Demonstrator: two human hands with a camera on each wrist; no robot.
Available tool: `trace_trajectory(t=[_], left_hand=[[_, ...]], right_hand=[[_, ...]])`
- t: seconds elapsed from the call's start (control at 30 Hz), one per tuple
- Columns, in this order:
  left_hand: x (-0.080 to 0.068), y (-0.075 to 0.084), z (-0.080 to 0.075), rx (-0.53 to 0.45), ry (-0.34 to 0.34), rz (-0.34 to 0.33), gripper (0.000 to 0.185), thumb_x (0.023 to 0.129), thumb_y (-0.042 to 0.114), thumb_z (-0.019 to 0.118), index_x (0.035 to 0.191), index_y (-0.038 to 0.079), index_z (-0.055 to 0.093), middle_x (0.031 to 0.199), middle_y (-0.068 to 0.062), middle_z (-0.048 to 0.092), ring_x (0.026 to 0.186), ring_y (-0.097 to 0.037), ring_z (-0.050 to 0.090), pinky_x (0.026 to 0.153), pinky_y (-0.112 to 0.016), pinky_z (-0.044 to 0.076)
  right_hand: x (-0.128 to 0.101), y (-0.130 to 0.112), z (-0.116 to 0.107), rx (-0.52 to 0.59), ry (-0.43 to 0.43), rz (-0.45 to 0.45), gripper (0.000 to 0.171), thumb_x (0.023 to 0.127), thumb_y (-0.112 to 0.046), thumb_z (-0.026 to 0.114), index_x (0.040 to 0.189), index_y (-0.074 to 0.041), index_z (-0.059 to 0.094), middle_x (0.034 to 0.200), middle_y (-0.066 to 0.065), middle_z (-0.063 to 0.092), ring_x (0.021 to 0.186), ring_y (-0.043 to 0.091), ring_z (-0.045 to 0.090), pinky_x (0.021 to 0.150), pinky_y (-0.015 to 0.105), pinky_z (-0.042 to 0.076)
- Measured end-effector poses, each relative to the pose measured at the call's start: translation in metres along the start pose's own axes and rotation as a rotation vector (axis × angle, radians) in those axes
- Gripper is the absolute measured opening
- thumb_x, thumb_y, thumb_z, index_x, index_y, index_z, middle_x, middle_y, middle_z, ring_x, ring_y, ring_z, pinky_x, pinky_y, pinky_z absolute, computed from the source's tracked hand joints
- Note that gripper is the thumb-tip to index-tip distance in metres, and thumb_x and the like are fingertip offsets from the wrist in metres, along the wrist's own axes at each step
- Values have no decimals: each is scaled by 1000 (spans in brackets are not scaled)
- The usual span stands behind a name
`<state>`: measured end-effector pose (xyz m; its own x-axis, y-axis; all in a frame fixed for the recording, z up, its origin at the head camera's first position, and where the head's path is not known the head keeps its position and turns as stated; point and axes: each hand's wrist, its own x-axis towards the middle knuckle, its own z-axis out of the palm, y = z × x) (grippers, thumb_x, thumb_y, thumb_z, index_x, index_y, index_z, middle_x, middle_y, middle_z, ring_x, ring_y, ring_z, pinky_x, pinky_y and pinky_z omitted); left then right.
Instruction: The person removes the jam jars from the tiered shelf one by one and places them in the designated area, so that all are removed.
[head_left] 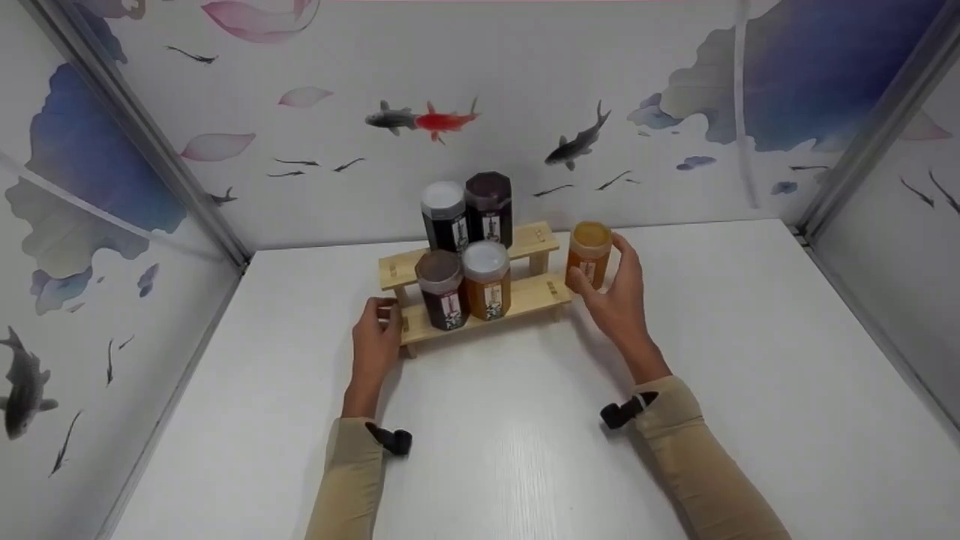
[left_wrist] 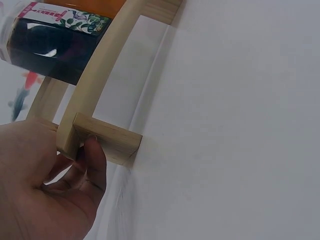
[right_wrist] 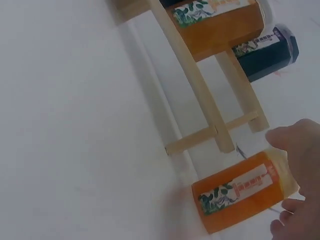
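A two-step wooden rack [head_left: 531, 294] stands on a white table, with jars on both steps. At its left end my left hand [head_left: 375, 336] pinches the tip of the lower board [left_wrist: 95, 82] between thumb and fingers. Off the rack's right end, my right hand [head_left: 624, 300] grips an amber jar with a yellow lid [head_left: 591, 251], thumb on the near side and fingers round the far side. Its label [right_wrist: 240, 189] faces the wrist camera. On the lower step sit a dark jar with a brown lid [head_left: 441, 289] and an amber jar with a white lid [head_left: 487, 281].
Two dark jars stand on the upper step, one white-lidded [head_left: 445, 217] and one dark-lidded [head_left: 489, 210]. Behind the rack rises a wall panel [head_left: 300, 202] painted with fish and petals. White table surface [head_left: 480, 420] extends in front of the rack.
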<state>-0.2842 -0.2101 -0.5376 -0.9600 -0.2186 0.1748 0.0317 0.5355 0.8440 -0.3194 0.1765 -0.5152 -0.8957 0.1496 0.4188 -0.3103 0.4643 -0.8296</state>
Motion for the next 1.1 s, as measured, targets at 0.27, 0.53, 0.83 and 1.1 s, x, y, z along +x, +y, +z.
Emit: trace_trajectory(t=[0.27,0.53,0.83,1.1], left_hand=[[-2,-1,-3,-19,-3,-5,31,114,23,53,136,4,63,119,-18,73,102,-29,71,85,-40,57],[0,-1,1,-27,-2,6,29,114,22,53,135,4,63,118,-18,73,101,-28,71,83,-38,57],[1,1,2,-29,1,1,28,114,23,54,134,5,63,116,-17,72,101,-27,70,82,-37,56],[0,1,1,-28,3,-16,29,115,25,53,134,6,63,116,-16,72,103,-27,69,82,-36,55]], right_hand=[[-12,-42,23,72,4,-127,71,101,-25,79,159,-5,43,158,16,50,149,34,48,124,58,40],[-27,-61,55,133,-230,-147,72,98,-26,83,158,-10,47,159,11,53,148,31,50,119,54,49],[-35,-67,85,263,-329,-63,82,98,-19,82,166,-15,36,158,12,53,145,32,55,118,51,49],[-36,-64,90,252,-310,-74,84,96,-20,86,165,-15,38,156,11,56,140,32,59,115,52,52]])
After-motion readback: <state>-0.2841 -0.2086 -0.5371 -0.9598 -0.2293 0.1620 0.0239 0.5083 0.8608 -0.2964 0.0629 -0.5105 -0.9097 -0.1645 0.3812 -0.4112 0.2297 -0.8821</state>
